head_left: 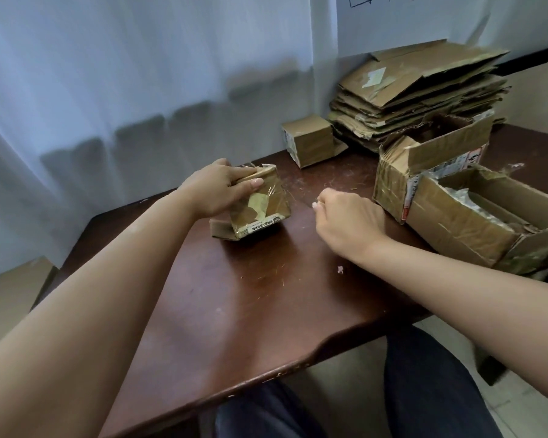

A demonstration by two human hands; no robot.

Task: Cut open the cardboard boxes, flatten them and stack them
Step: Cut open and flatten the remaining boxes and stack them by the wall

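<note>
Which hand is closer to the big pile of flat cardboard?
Right. The right hand is nearer the flattened stack at the table's far right; the left hand grips the small taped box, farther away.

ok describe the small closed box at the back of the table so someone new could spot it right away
Start at the stack of flattened cardboard at the far right of the brown table, by the curtain. The small box sits on the table just to its left. Unlike the two bigger open boxes at the right and the taped box gripped by the left hand, it is closed, cube-like and untouched.
</note>
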